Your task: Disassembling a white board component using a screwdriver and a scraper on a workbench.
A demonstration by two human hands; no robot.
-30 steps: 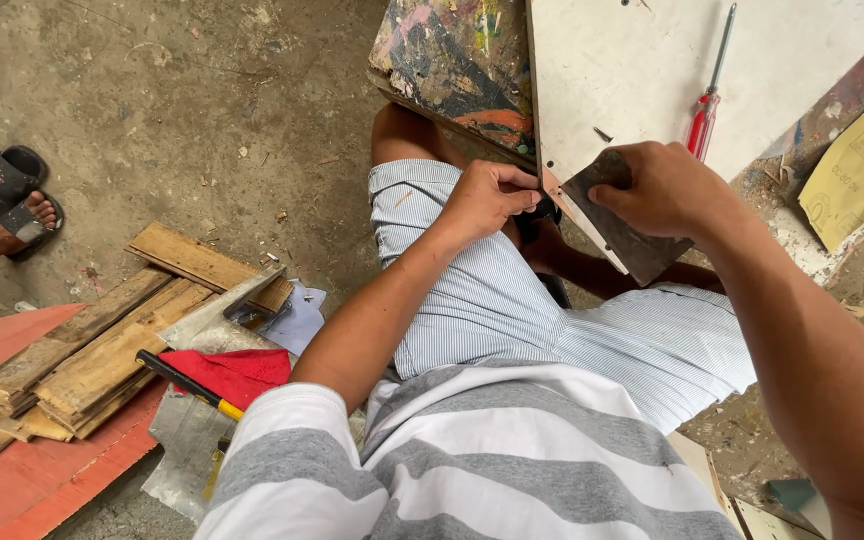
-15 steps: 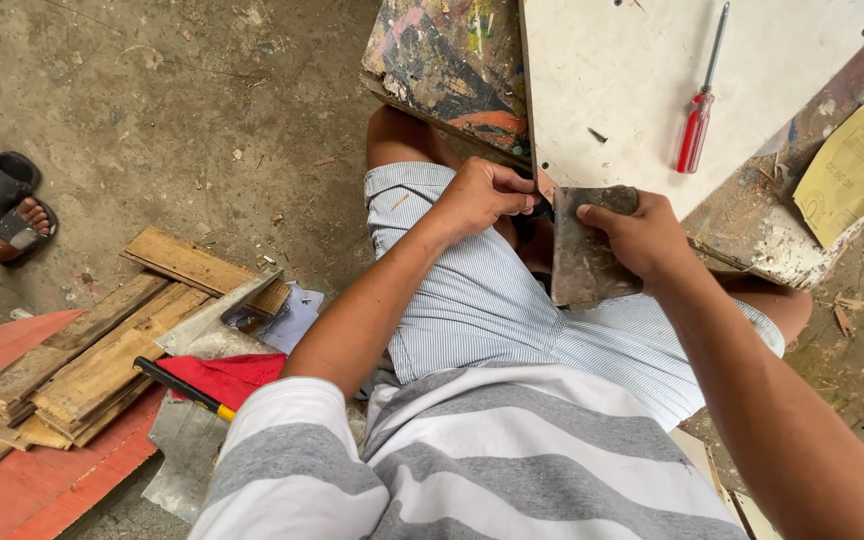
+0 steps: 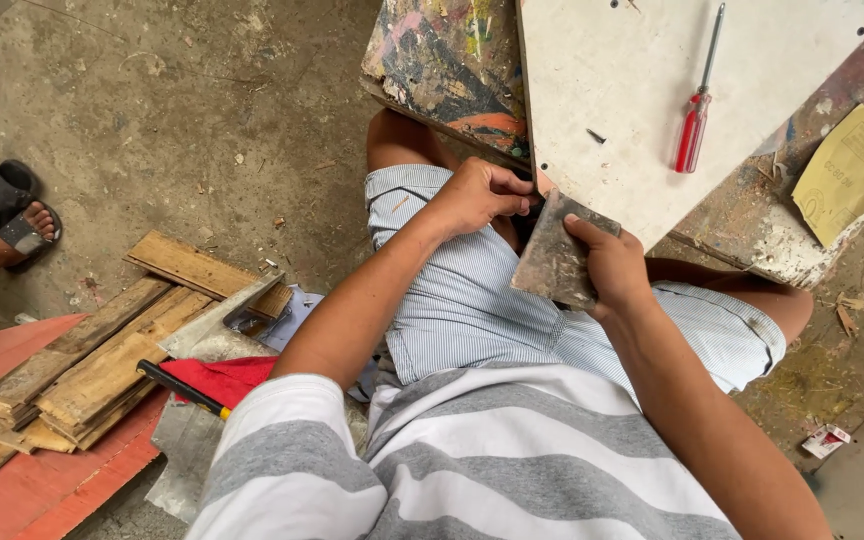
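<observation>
White board [image 3: 642, 110] is lying across the paint-stained bench [image 3: 442, 60], a red-handled screwdriver [image 3: 693, 125] and yellow sandpaper sheet [image 3: 849, 172] resting untouched on top. Right hand [image 3: 607, 262], fingers clamped, is pressing a grey sanding pad [image 3: 555, 258] against the board's lower corner; left hand [image 3: 480, 192], fingers curled, is gripping that edge. Sanding appears unfinished. No containers are showing.

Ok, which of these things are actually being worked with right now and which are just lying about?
In hand:
left hand at the corner of the white board
right hand holding the grey sanding block

Lying about:
red screwdriver
yellow sandpaper
wood offcuts
red cloth
</observation>
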